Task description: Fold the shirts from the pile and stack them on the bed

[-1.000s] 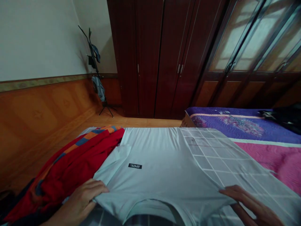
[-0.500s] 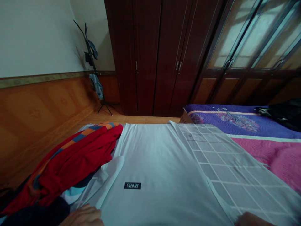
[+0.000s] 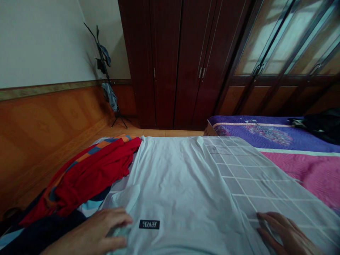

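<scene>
I find the white shirt (image 3: pixel 180 191) spread on the checked cloth (image 3: pixel 247 173), my left hand (image 3: pixel 95 230) and right hand (image 3: pixel 289 235) flanking it, fingers parted; I judge it light, limp, easily creased, best gripped at both shoulders.

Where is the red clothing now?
In the head view, the red clothing lies on the left side, beside the white shirt and beyond the left hand.

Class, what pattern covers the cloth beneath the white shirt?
The cloth is grey with a grid of white lines, clearest in the head view.
</scene>
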The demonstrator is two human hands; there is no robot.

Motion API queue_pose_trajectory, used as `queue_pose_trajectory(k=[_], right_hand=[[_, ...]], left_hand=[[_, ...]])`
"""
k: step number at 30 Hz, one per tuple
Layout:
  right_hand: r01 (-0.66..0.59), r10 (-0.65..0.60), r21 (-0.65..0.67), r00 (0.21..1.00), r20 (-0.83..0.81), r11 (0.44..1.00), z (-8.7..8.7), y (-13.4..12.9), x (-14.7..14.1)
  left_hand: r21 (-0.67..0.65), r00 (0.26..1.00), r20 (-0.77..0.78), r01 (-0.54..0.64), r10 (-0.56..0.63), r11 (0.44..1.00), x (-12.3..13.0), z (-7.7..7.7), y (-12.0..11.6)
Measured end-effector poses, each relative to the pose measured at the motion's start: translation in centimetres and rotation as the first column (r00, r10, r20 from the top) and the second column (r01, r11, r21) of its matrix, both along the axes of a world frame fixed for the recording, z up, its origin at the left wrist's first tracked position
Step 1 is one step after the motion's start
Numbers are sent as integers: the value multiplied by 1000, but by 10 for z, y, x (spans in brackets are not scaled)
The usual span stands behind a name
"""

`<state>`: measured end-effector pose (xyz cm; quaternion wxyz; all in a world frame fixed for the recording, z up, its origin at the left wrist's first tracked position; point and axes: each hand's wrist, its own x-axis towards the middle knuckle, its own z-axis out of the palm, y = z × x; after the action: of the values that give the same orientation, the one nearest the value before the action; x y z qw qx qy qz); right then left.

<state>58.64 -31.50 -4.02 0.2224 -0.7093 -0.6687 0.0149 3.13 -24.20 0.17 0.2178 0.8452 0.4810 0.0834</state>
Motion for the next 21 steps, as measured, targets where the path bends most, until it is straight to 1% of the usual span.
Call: queue_pose_trajectory(k=[1,2,3,4,7,10,13,15,17,18,20,21], right_hand=[[-1,1,9,999,47,1000,-2,2,1],[-4,2,17,997,75,1000,-1,3,0],[-7,5,20,996,84,1000,1,3,-4],[-18,17,13,996,83,1000,4,2,-9],[-50,52,-54,998,36,997,17,0,-36],[-41,41,-102,999,-2,994,26,3,-64],[13,-18,-117,999,-44,993,31,8,-75],[95,-112,-137,987,-117,986,37,8,-68],[170,-203,-155,952,-231,973,41,4,-51],[213,-250,-152,924,-290,965,42,0,-41],[313,-337,-124,861,-381,942,38,-10,-22],[366,-375,-97,845,-382,925,34,-15,-15]], left_hand=[[34,999,-1,-38,38,999,8,8,13],[73,998,0,-62,63,995,17,13,26],[120,996,1,-87,88,989,24,14,37],[166,993,5,-116,117,979,31,11,47],[250,986,9,-165,168,954,43,-9,68],[312,982,39,-185,182,932,48,-29,76],[360,977,120,-211,179,909,42,-37,78],[362,962,140,-271,235,892,32,-36,77],[353,940,97,-340,327,872,19,-33,76],[367,932,63,-354,357,860,13,-31,75],[454,933,22,-329,358,828,8,-24,72],[519,943,26,-296,331,802,10,-19,68]])
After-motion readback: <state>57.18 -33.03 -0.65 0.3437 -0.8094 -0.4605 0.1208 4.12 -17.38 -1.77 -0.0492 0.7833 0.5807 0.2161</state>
